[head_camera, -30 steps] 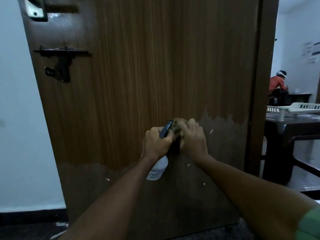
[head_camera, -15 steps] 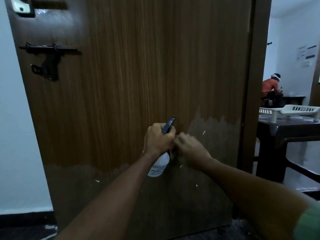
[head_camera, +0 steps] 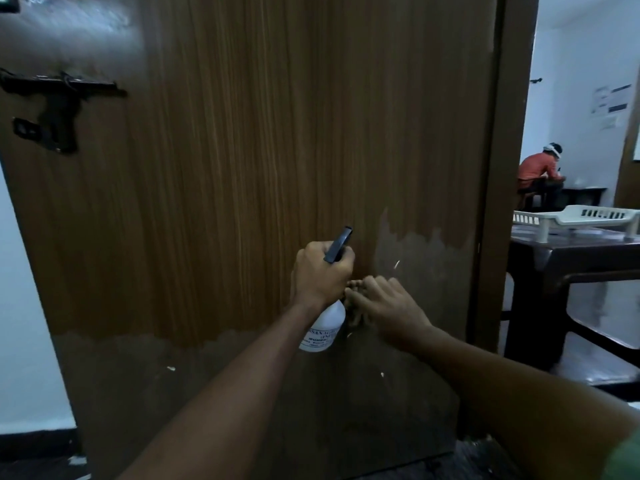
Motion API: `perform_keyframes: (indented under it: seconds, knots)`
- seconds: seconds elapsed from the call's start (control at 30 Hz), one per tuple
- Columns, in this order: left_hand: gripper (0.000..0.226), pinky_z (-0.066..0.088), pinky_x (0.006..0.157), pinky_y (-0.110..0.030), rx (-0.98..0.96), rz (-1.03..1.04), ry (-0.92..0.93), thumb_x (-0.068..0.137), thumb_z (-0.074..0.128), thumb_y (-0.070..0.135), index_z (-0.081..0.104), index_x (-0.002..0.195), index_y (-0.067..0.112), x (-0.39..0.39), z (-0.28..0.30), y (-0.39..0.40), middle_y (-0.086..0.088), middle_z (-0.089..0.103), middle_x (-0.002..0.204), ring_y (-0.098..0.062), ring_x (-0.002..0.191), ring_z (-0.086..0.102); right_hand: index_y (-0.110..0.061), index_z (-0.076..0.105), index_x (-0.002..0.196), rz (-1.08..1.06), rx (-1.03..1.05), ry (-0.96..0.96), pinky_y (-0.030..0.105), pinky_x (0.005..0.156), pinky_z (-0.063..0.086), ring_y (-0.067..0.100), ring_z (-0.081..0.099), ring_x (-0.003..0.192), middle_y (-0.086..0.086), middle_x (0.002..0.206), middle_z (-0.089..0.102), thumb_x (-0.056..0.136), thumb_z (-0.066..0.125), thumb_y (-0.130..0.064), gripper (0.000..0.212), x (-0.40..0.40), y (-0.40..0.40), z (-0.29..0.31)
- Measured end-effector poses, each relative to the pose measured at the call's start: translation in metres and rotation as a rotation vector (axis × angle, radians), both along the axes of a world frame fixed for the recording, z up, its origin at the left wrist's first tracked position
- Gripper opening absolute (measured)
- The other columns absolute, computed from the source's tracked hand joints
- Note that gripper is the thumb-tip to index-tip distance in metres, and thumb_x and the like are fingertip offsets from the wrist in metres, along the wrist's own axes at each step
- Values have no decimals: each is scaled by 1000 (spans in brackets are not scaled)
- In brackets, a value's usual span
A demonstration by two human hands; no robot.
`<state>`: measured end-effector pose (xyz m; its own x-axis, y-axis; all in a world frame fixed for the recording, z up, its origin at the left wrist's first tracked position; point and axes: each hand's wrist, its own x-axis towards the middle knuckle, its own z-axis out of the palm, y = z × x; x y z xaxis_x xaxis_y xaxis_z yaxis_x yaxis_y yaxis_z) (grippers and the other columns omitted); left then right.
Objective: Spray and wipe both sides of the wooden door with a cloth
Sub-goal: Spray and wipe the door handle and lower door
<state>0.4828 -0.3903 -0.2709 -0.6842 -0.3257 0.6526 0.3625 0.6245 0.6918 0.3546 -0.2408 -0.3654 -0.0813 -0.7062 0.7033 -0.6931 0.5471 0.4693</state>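
The wooden door (head_camera: 242,150) fills most of the view, its lower part worn and duller. My left hand (head_camera: 320,271) grips the neck of a white spray bottle (head_camera: 323,329) with a black nozzle (head_camera: 338,244) that points up at the door. Just right of it, my right hand (head_camera: 384,306) has its fingers curled against the door. A dark cloth (head_camera: 355,315) shows only as a small patch between the bottle and my right hand.
A black sliding bolt (head_camera: 59,98) is fixed at the door's upper left. The door frame (head_camera: 498,168) stands on the right. Beyond it are a dark table (head_camera: 571,261) with a white tray (head_camera: 581,216) and a seated person (head_camera: 536,171). A white wall (head_camera: 24,306) lies left.
My right hand with the cloth has slid down the door from beside the nozzle to beside the bottle's body. The view has shifted right and nearer the door.
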Motion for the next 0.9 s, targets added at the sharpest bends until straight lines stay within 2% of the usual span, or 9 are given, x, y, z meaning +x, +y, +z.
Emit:
perform_keyframes:
  seconds: [0.1,0.2,0.27,0.4,0.43,0.57,0.63,0.83,0.9]
  knots:
    - [40,36,46,-31,14,1,-1,98,64,25,54,59,21,-5,2,3,1,52,54,-14,47,46,-21,57,138,-23,-378,-107,47,84,47,30,50,102,14,125,52,89,54,-11,50,-7,-8,46]
    - [39,38,48,-34,-17,1,-25,96,64,29,53,59,22,-12,-5,4,1,52,55,-16,47,47,-21,54,137,-127,-770,-217,41,88,43,28,47,101,14,122,48,89,54,-6,51,-5,-20,91]
    - [38,40,49,-35,-45,-4,-60,95,64,31,54,60,21,-16,-8,6,1,53,55,-16,47,48,-20,54,136,-139,-686,-177,43,88,46,30,49,102,15,122,49,87,54,-7,51,-7,-15,70]
    - [38,39,51,-35,-54,14,-93,95,62,30,52,59,22,-15,5,16,5,50,53,-13,47,44,-24,51,140,-117,-238,-121,42,86,44,29,51,105,10,127,49,88,70,-20,56,-8,16,-5]
    - [39,39,51,-35,-46,19,-84,95,62,30,52,58,22,-14,10,21,5,49,53,-13,47,44,-25,50,140,-105,-274,-141,42,85,43,28,51,103,8,124,49,86,71,-16,59,-10,18,5]
    - [39,38,49,-36,-41,21,-86,91,63,33,52,57,19,-18,10,34,5,50,51,-15,46,45,-24,50,136,-185,-824,-337,44,90,41,29,49,103,11,121,50,83,57,-9,56,-5,-7,106]
    - [38,39,48,-39,-56,23,-96,90,62,35,54,59,16,-19,4,41,2,53,52,-17,46,46,-23,51,135,-191,-774,-304,44,89,43,29,53,104,11,122,51,86,55,-14,50,-6,-5,108]
    - [35,48,52,-41,-61,4,-86,90,59,35,59,64,11,-34,3,63,-2,57,54,-16,48,50,-22,38,144,-141,-207,-150,44,92,46,28,57,112,7,134,49,85,70,-14,67,-21,44,-3]
    - [36,44,51,-38,-46,0,-82,90,60,34,58,63,11,-43,1,66,2,54,52,-16,47,48,-24,40,144,-173,-340,-168,44,94,43,29,55,113,8,133,49,87,68,-17,64,-32,43,22]
